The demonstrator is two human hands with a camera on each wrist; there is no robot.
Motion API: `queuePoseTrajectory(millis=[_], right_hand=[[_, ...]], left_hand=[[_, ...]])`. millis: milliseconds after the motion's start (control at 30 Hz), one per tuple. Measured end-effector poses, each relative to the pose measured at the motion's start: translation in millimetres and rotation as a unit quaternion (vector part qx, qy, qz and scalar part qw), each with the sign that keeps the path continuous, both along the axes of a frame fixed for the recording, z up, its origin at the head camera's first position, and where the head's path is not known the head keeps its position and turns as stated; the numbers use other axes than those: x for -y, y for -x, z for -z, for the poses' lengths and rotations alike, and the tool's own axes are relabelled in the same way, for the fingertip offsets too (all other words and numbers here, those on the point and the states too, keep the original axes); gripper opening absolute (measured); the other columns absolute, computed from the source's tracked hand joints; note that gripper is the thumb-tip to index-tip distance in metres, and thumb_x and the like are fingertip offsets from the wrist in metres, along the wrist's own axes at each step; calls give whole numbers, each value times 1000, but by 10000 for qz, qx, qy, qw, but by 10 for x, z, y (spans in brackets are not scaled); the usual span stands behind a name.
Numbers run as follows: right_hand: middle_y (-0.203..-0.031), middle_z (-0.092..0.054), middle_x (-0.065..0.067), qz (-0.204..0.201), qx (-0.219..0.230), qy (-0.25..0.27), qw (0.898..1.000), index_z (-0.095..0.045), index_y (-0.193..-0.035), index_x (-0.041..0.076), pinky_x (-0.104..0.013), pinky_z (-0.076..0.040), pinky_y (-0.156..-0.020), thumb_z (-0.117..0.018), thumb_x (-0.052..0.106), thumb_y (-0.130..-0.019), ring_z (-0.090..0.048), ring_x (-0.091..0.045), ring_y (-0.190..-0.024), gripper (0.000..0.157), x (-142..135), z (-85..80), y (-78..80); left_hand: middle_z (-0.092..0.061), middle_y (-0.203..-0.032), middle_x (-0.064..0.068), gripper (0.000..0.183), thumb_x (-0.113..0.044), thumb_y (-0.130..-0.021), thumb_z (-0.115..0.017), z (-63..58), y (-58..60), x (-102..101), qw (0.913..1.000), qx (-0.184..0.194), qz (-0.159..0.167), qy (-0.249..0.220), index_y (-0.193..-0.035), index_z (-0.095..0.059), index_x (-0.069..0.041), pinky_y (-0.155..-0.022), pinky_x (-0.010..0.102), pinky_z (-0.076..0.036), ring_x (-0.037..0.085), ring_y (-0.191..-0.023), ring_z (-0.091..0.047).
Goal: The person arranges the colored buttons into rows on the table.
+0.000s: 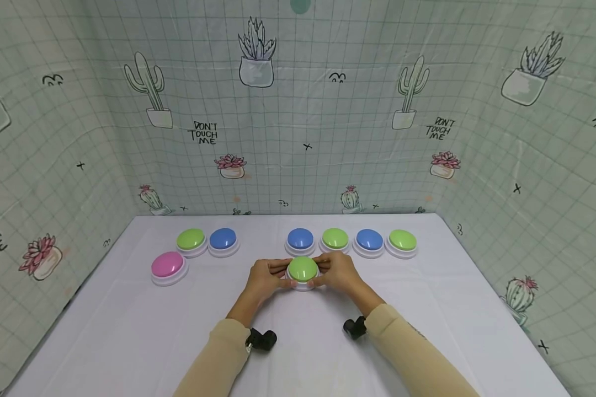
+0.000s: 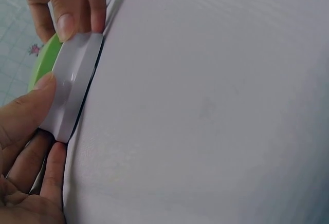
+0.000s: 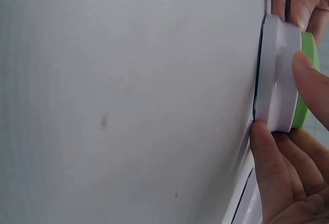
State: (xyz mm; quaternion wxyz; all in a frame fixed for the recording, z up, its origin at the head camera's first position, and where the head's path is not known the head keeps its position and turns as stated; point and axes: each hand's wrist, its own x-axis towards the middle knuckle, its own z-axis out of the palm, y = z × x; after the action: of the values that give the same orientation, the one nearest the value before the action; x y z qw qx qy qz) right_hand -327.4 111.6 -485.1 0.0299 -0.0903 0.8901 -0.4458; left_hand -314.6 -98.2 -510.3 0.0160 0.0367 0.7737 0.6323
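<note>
A green push button (image 1: 303,269) with a white round base is held from both sides near the table's middle in the head view. My left hand (image 1: 264,280) grips its left side, thumb at the front and fingers behind. On the opposite side, my right hand (image 1: 341,272) holds it in the same way. In the left wrist view, the white base (image 2: 74,82) is upright on edge relative to the picture, with a thin dark line along its underside. From the wrist views I cannot tell whether it rests fully on the cloth.
Behind the hands stand a blue button (image 1: 300,239), a green button (image 1: 335,238), another blue button (image 1: 370,240) and another green button (image 1: 403,240). Farther left are green (image 1: 191,239), blue (image 1: 223,239) and pink (image 1: 167,264) buttons. Patterned cloth walls (image 1: 288,110) enclose the white table (image 1: 129,331).
</note>
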Motion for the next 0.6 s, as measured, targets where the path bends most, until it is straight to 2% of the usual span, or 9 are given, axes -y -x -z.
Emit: queuePoseTrajectory(millis=[200, 400, 600], right_hand=[[-120, -75, -18, 39, -1, -65, 10000, -74, -123, -3, -42, -57, -103, -97, 3, -70, -72, -31, -117, 58, 8, 22, -5], [-123, -74, -18, 136, 77, -1, 9999, -73, -125, -3, -43, -55, -106, -98, 5, -71, -71, -31, -119, 60, 18, 19, -10], [-124, -73, -19, 139, 101, -15, 9999, -72, -125, -4, -43, -54, -106, -97, 5, -71, -70, -31, -120, 60, 28, 5, -6]], left_hand=[[-72, -125, 20, 54, 12, -74, -89, 27, -19, 0, 10000, 13, -33, -82, -125, -74, 3, -99, 32, -58, 33, -120, -69], [-72, -126, 19, 53, 10, -76, -89, 39, 10, 31, 9999, 13, 23, -105, -126, -74, 1, -100, 31, -57, 31, -122, -69], [-72, -124, 22, 50, 15, -76, -86, 36, 27, 47, 9998, -89, 67, -160, -124, -74, 5, -95, 28, -59, 31, -119, -70]])
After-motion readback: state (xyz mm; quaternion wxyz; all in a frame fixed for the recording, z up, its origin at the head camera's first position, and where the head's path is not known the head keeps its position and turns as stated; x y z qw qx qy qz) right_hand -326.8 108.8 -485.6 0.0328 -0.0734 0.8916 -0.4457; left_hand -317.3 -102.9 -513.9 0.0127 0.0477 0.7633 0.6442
